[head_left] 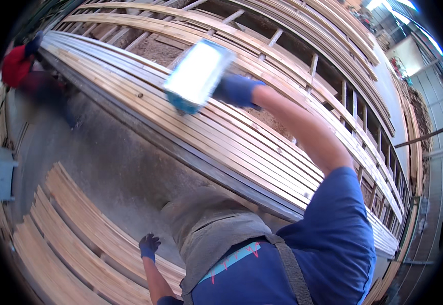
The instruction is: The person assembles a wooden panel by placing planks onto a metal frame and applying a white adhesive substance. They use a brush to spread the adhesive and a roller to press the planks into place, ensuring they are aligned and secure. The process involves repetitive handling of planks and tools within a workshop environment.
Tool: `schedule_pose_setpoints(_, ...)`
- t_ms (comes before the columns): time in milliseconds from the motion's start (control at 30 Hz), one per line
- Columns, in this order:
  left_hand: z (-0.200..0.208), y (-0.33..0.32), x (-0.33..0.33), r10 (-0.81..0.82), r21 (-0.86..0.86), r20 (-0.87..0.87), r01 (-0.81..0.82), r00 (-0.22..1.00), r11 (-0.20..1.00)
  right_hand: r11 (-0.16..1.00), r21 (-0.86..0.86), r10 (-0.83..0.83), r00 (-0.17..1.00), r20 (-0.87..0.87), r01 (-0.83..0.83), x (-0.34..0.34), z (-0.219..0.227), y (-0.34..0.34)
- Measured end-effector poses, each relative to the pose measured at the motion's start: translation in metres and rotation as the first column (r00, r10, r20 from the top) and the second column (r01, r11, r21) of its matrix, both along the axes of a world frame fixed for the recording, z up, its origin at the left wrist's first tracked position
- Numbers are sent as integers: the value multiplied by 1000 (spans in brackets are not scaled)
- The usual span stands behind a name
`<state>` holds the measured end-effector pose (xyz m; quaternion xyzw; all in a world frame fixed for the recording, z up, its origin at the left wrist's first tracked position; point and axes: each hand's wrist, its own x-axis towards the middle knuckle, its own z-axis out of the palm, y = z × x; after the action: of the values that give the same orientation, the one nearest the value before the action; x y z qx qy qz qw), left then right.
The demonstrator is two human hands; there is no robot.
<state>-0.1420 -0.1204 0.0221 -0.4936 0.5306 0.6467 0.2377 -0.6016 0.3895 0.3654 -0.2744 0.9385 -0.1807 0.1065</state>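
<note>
My right arm stretches out over a row of long wooden strips (191, 127). In its blue glove, my right hand (235, 91) is closed on a white and teal block-shaped object (198, 73). The object is blurred and glary, so its exact kind does not show. My fingers are mostly hidden behind it. It is held over the strips; whether it touches them I cannot tell. My left hand (150, 245), in a dark glove with a blue cuff, hangs low at my side. Its fingers are loosely apart, with nothing visible in them.
A metal-edged bench (145, 134) carries the strips. More strips (86, 223) lie stacked at the lower left. Behind the bench stands a slatted timber rack (277, 56). A person in red and dark clothing (20, 68) is at the bench's far left end, near a grey box (1, 175).
</note>
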Motion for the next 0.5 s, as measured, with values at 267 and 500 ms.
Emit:
schedule_pose_setpoints(267, 53, 195, 144, -102, -9, -165, 102, 981, 995, 957, 199, -248, 951, 184, 211, 329, 52, 255)
schedule_pose_setpoints(500, -40, 361, 433, -66, 228, 87, 44, 994, 973, 998, 23, 68, 996, -66, -66, 419, 8, 399)
